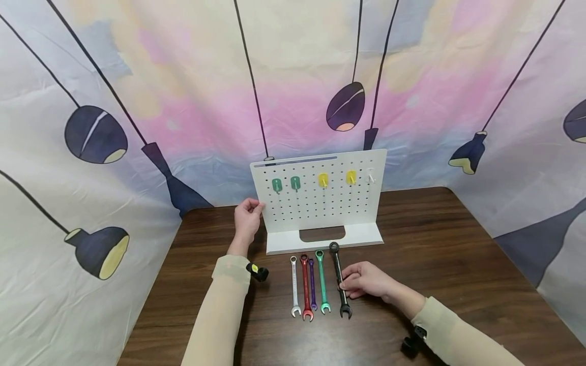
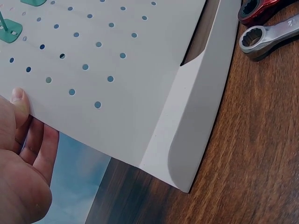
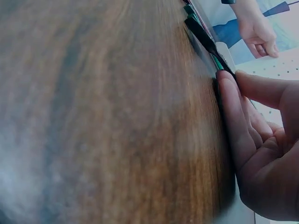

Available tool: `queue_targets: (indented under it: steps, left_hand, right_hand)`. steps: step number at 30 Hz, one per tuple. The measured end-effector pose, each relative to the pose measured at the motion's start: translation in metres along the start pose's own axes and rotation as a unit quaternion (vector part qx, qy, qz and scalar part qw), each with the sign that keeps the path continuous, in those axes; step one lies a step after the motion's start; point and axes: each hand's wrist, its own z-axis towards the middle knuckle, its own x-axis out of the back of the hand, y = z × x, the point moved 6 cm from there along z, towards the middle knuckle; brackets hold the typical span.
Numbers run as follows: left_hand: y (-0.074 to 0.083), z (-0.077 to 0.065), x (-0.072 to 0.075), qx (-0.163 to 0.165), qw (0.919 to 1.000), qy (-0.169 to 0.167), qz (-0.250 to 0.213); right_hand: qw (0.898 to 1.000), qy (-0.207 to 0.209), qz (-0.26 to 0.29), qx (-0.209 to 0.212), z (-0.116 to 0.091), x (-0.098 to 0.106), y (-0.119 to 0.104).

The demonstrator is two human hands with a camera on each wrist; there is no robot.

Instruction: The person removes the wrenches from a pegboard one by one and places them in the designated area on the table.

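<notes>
A white pegboard (image 1: pixel 320 203) stands upright on its foot at the back of the table. My left hand (image 1: pixel 247 219) grips its left edge, thumb on the front face and fingers behind, as the left wrist view shows. In front of the board lies a row of combination wrenches: a silver wrench (image 1: pixel 294 287), a red wrench (image 1: pixel 305 290), a short purple wrench (image 1: pixel 313 284) and a green wrench (image 1: pixel 322 282). At the row's right end is a black wrench (image 1: pixel 338 277). My right hand (image 1: pixel 366 280) pinches its shaft between thumb and fingers; its open end points toward me.
Two green hooks (image 1: pixel 295 183), two yellow hooks (image 1: pixel 351 177) and a clear hook (image 1: pixel 370 176) sit in the board's upper part. The foot has a cut-out slot. A printed cloth (image 1: pixel 293 76) hangs behind the brown wooden table (image 1: pixel 439 244).
</notes>
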Motion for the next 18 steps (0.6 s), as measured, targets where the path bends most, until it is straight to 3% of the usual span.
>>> queue_targets:
  steps: [9,18]
  left_hand:
    - [-0.0002,-0.0004,0.0000,0.009,1.0000,-0.002,-0.003]
    - [-0.0007,-0.0006,-0.0007,0.009,0.9999,-0.007,-0.010]
  right_hand:
    - [1.000,-0.007,-0.004,-0.025,-0.0004,-0.0040,0.0000]
    - [0.999,0.026,-0.025,-0.039,0.0001,-0.0044,-0.0024]
